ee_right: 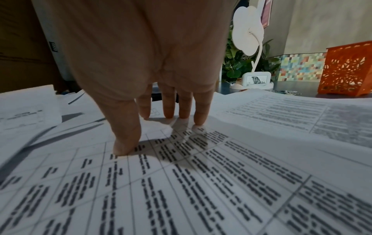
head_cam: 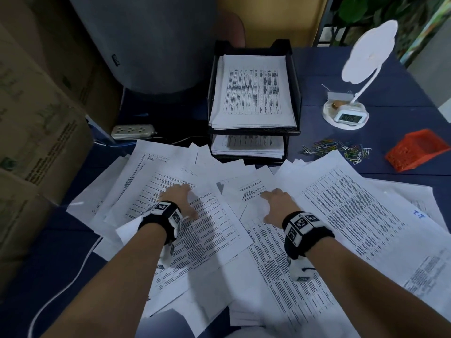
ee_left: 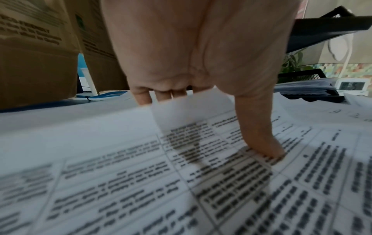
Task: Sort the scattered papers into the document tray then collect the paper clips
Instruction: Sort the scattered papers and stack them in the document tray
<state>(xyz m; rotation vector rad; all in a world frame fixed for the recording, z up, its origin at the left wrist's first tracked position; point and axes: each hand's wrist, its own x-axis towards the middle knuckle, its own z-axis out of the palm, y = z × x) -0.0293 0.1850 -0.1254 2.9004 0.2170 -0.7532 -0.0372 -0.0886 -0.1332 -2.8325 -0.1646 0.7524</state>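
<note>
Printed paper sheets (head_cam: 341, 211) lie scattered and overlapping across the near half of the dark blue table. My left hand (head_cam: 183, 203) rests on the left pile. Its thumb (ee_left: 261, 135) presses a sheet, and its fingertips are hidden behind a raised sheet corner (ee_left: 191, 109). My right hand (head_cam: 271, 206) lies on the middle sheets with straight fingers (ee_right: 169, 105) and thumb (ee_right: 124, 139) touching paper. A black two-tier document tray (head_cam: 296, 93) behind holds stacked papers in both tiers. Coloured paper clips (head_cam: 336, 150) lie loose to its right.
An orange perforated basket (head_cam: 417, 150) lies on its side right of the clips. A white lamp with a small clock (head_cam: 346, 115) stands at the back right. Cardboard boxes (head_cam: 36, 118) line the left side. A power strip (head_cam: 133, 131) sits left of the tray, with a white cable (head_cam: 61, 291) near the front left.
</note>
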